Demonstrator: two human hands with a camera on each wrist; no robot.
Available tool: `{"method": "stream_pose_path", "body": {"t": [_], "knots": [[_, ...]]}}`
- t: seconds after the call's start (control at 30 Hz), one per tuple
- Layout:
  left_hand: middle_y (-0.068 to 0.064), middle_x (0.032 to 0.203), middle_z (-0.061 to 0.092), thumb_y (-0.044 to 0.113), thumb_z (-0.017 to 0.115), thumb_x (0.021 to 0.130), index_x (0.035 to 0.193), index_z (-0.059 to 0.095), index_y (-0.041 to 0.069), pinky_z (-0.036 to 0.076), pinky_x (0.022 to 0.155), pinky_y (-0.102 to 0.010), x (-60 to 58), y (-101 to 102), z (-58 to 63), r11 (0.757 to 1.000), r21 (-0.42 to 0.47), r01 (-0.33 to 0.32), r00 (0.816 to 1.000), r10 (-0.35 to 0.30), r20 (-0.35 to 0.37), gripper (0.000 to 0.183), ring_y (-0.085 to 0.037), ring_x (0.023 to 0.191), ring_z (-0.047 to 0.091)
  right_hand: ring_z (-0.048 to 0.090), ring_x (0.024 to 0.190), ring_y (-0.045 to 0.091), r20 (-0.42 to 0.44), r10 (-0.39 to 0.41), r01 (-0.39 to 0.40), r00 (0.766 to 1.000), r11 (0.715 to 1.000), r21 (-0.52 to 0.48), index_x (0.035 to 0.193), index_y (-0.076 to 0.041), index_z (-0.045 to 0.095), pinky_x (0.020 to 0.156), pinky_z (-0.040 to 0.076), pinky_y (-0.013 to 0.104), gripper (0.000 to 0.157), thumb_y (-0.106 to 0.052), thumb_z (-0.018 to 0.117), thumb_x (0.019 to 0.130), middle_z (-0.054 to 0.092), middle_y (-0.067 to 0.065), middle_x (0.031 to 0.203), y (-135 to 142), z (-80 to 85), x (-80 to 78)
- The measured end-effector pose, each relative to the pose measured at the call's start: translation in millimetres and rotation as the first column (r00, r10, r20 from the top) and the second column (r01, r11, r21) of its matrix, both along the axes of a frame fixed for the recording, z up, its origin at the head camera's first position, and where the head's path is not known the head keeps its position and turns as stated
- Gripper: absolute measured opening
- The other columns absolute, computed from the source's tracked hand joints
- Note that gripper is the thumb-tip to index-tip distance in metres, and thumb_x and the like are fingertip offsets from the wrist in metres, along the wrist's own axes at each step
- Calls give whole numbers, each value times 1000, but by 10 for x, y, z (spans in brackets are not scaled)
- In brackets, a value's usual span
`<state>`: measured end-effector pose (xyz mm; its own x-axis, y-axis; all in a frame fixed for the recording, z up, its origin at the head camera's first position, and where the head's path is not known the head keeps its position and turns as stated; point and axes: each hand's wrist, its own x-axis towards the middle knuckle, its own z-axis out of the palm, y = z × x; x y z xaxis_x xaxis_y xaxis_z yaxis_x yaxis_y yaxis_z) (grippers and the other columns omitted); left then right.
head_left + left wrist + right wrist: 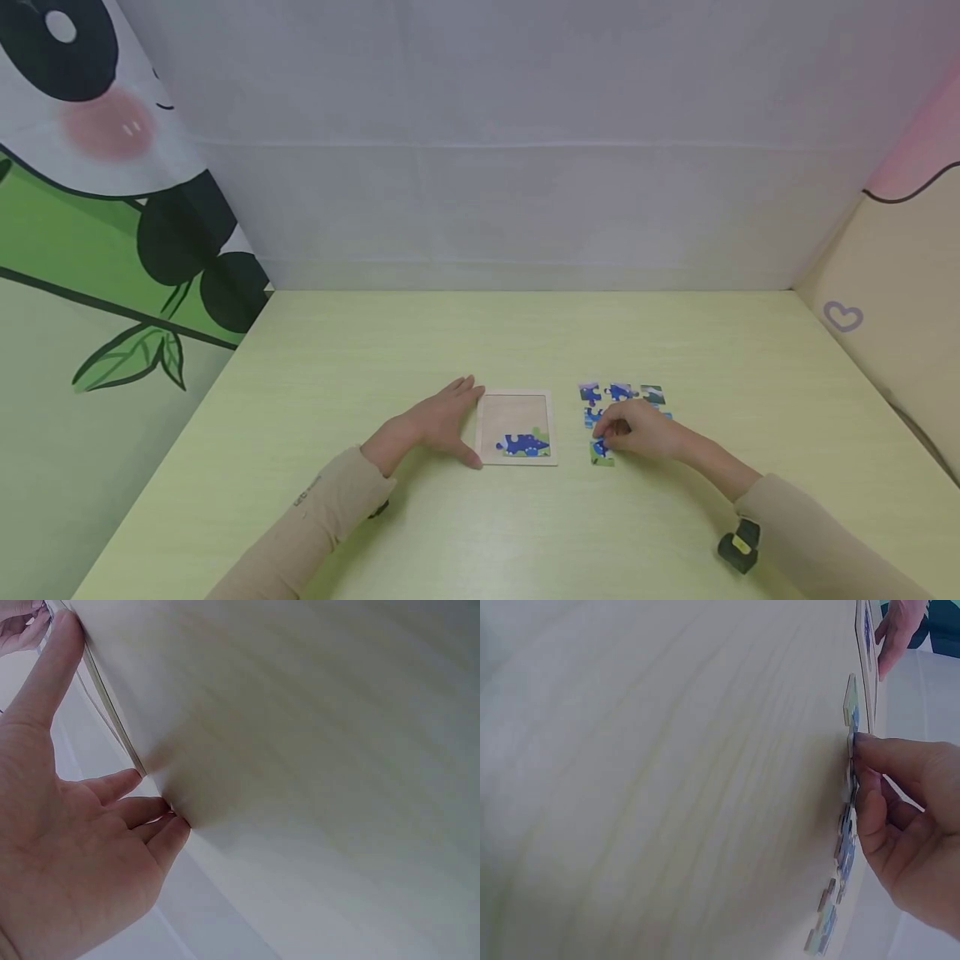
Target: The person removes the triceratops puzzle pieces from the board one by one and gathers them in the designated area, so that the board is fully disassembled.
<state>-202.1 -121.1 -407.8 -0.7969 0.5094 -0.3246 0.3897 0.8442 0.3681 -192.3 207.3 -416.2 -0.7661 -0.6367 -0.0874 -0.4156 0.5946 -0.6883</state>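
A shallow wooden puzzle tray [517, 410] lies on the table, with several joined blue and green puzzle pieces [527, 445] in its lower right part. Along the tray's left side rests my left hand [447, 419], fingers and thumb spread and their tips at the edge. My right hand [643, 429] is over the loose pieces to the right of the tray. In the right wrist view, its thumb and curled fingers pinch a puzzle piece [853, 742] low at the table, mostly hidden by the fingertips. A green and blue corner piece [601, 453] lies just below that hand.
More loose pieces lie beyond my right hand, including a blue piece [590, 393], another blue one [621, 391] and a greenish one [652, 394]. The pale wooden table [420, 342] meets a white cloth wall [525, 208] at the back. Printed panels flank both sides.
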Motion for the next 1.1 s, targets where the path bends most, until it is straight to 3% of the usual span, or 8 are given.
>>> {"method": "stream_pose_path", "body": {"t": [0.37, 0.57, 0.9, 1.1], "knots": [[-16, 150, 11, 48, 79, 61, 143, 21, 3, 15, 111, -42, 11, -6, 28, 1000, 3, 8, 1000, -8, 7, 111, -29, 138, 5, 48, 70, 9, -43, -17, 15, 999, 999, -44, 89, -6, 67, 60, 46, 20, 8, -4, 63, 83, 64, 2, 82, -101, 82, -34], [-12, 151, 9, 48, 79, 61, 144, 20, 6, 15, 111, -41, 12, -1, 27, 1000, 1, -8, 1000, 8, 14, 111, -26, 139, 4, 48, 68, 6, -37, 21, -23, 999, 998, -58, 91, -5, 67, 60, 46, 20, 10, -3, 62, 83, 63, -1, 82, -322, 47, -68], [-13, 151, 10, 49, 79, 61, 144, 21, 7, 17, 111, -43, 0, -1, 5, 1000, 3, -9, 1000, 9, 17, 110, -27, 139, 5, 48, 63, 9, 35, 23, -20, 999, 995, -97, 95, -4, 65, 55, 45, 20, 13, -3, 64, 82, 58, -2, 77, -824, 23, -65], [-13, 151, 9, 48, 78, 63, 144, 20, 6, 16, 111, -42, 8, -1, 19, 1000, -3, -9, 1000, 9, 23, 108, -26, 139, 4, 48, 63, 9, 58, 43, -38, 997, 996, -79, 96, -4, 66, 55, 44, 20, 16, -5, 67, 80, 60, -2, 83, -1011, 4, -56]]}}
